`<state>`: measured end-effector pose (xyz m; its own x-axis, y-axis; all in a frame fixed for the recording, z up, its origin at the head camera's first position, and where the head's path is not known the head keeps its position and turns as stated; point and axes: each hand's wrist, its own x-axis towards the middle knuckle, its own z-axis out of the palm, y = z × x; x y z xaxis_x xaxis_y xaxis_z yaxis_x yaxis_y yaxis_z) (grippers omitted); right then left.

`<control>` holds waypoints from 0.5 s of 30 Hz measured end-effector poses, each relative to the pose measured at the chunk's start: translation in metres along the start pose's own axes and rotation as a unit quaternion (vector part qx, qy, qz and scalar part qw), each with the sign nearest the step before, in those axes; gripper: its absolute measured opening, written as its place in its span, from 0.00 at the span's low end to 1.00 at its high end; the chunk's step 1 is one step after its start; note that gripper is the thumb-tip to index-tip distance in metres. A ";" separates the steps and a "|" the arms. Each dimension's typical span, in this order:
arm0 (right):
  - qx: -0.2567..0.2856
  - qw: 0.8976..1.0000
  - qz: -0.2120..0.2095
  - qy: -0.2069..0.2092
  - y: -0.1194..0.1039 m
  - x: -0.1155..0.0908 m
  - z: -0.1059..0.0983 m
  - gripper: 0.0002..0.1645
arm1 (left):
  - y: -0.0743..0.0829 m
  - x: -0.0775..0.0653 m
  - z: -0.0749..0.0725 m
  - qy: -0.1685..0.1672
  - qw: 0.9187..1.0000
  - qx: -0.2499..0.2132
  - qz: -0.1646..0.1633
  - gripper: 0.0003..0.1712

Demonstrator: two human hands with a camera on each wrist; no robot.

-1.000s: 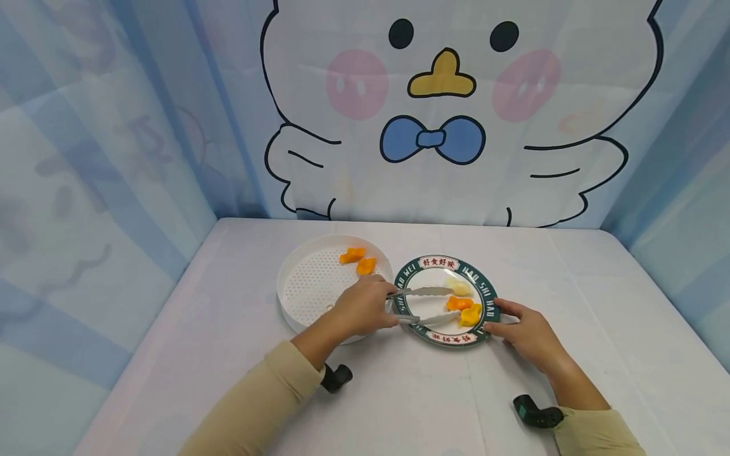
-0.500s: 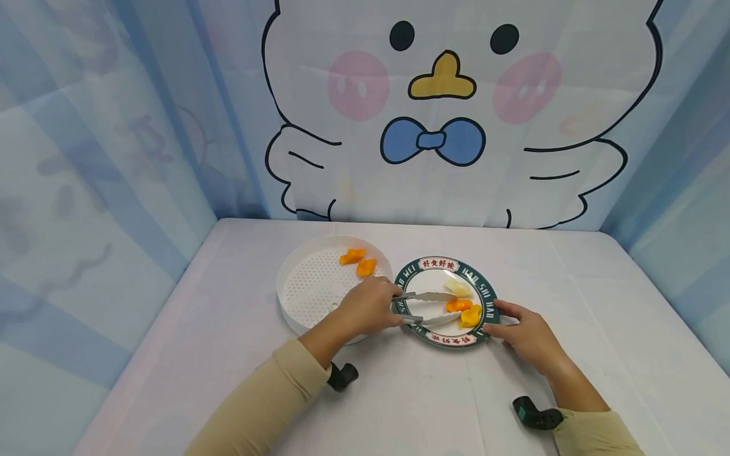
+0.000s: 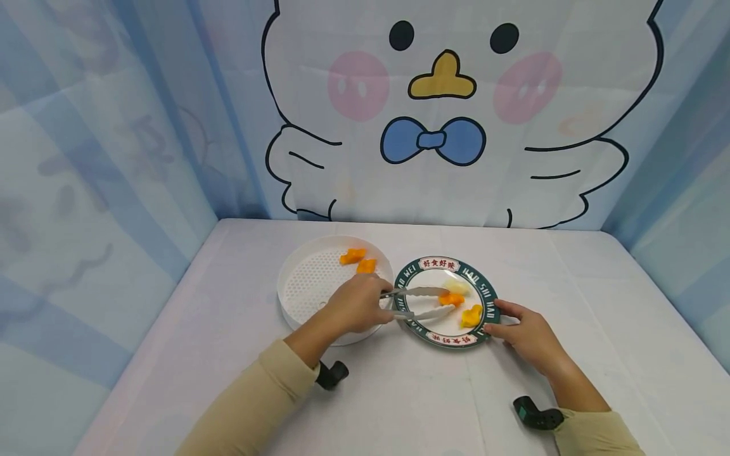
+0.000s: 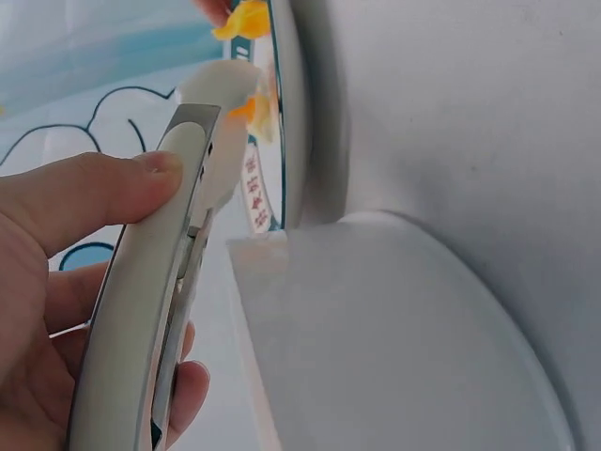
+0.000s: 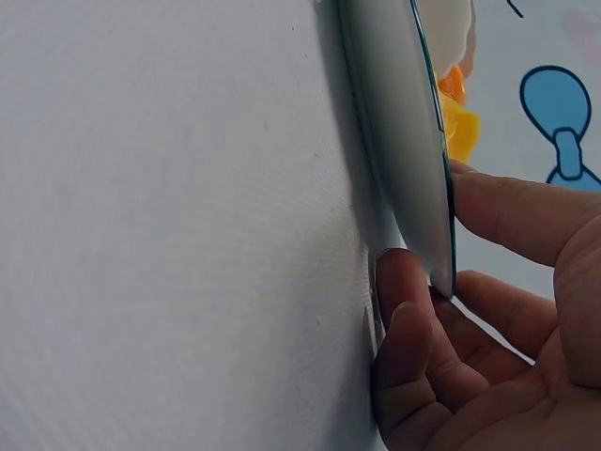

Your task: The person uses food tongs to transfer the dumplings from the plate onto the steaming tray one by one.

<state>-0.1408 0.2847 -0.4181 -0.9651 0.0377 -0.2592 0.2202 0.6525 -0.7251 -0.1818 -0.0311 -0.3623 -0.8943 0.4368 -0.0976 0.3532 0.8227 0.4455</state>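
Note:
My left hand (image 3: 355, 305) grips a pair of tongs (image 4: 141, 291) with pale handles, thumb on one arm and fingers round the other. Their tips reach over a white plate with a green lettered rim (image 3: 488, 292). Between the tips sits an orange flower-like piece (image 3: 451, 299). A yellow piece (image 3: 471, 316) lies nearer the plate's right side, and a pale piece (image 3: 457, 286) lies behind the orange one, partly hidden by the tongs. My right hand (image 3: 527, 330) pinches the plate's right edge, thumb at the rim and fingers underneath in the right wrist view.
Left of the plate stands a round white perforated tray (image 3: 308, 278), close to the plate and partly covered by my left hand. Two orange pieces (image 3: 353, 256) lie at its back right. A printed curtain (image 3: 445, 190) rises behind the white table (image 3: 410, 405).
The tongs first slid slightly right, then drew back left with the orange piece between their tips, parting it from the yellow one. My right hand and the plate stay put.

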 end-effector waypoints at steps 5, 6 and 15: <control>-0.001 1.000 -0.004 0.000 0.001 0.000 -0.001 0.49 | -0.004 -0.006 -0.007 0.013 1.000 -0.008 -0.001 0.28; -0.003 1.000 -0.004 0.001 0.000 0.000 -0.001 0.49 | -0.005 -0.007 -0.009 0.015 1.000 -0.012 -0.003 0.28; -0.007 1.000 -0.005 0.003 0.001 0.000 0.000 0.49 | -0.018 -0.017 -0.024 0.031 0.999 -0.014 -0.019 0.30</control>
<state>-0.1404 0.2856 -0.4188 -0.9682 0.0358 -0.2476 0.2084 0.6628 -0.7192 -0.1793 -0.0619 -0.3472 -0.9224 0.3814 -0.0599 0.3116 0.8271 0.4678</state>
